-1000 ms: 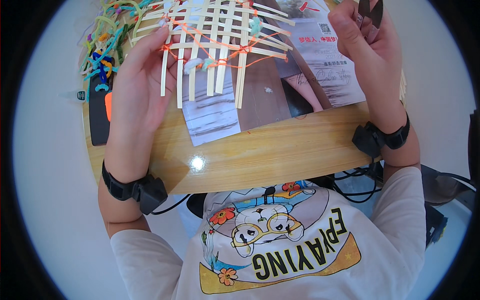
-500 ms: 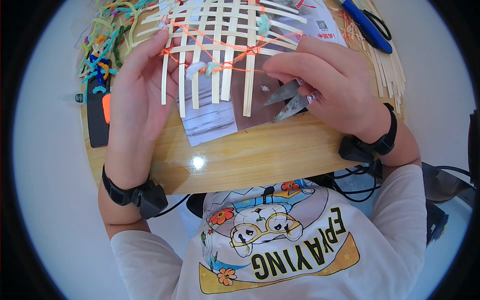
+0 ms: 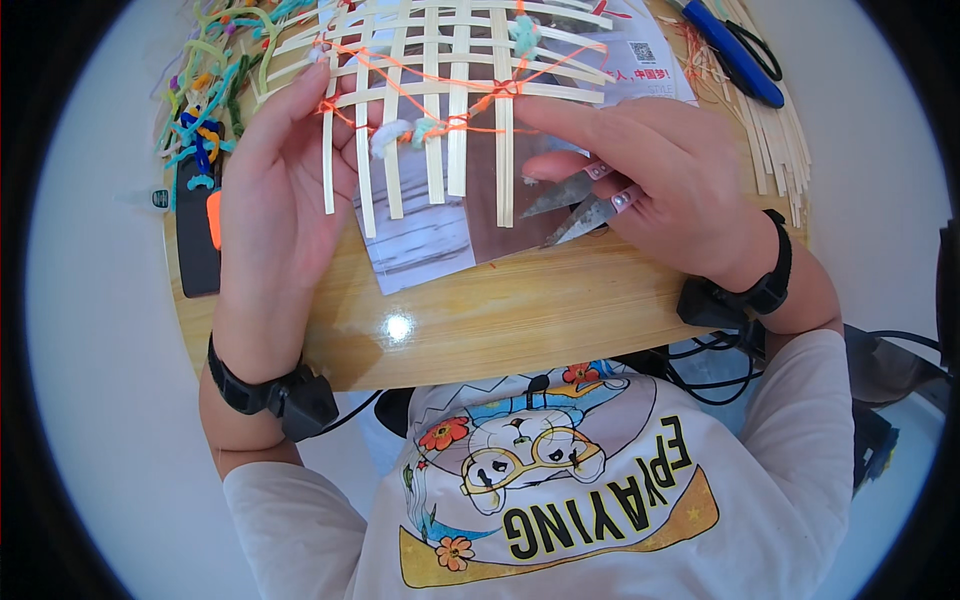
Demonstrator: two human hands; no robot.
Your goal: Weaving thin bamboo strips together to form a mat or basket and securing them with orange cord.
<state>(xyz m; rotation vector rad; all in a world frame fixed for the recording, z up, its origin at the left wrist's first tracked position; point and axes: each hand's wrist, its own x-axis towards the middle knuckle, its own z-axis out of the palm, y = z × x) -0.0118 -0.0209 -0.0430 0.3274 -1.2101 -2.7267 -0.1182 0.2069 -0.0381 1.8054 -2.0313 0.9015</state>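
Observation:
A lattice of pale bamboo strips [image 3: 440, 90], tied with orange thread and small fuzzy knots, hangs over a round wooden table [image 3: 500, 320]. My left hand [image 3: 285, 190] grips the lattice's left edge, thumb on top. My right hand [image 3: 650, 185] holds small metal snips [image 3: 575, 205], blades pointing left under the lattice's lower right strips, while its forefinger rests on a strip near an orange knot.
A heap of coloured pipe cleaners [image 3: 205, 100] lies at the table's far left beside a black and orange tool [image 3: 200, 225]. Loose bamboo strips [image 3: 775, 130] and blue-handled scissors [image 3: 735, 50] lie at the far right. Printed sheets [image 3: 420, 240] sit beneath the lattice.
My right hand came down from the far right with the snips to the lattice's lower right edge. The lattice has shifted slightly; the left hand keeps its hold.

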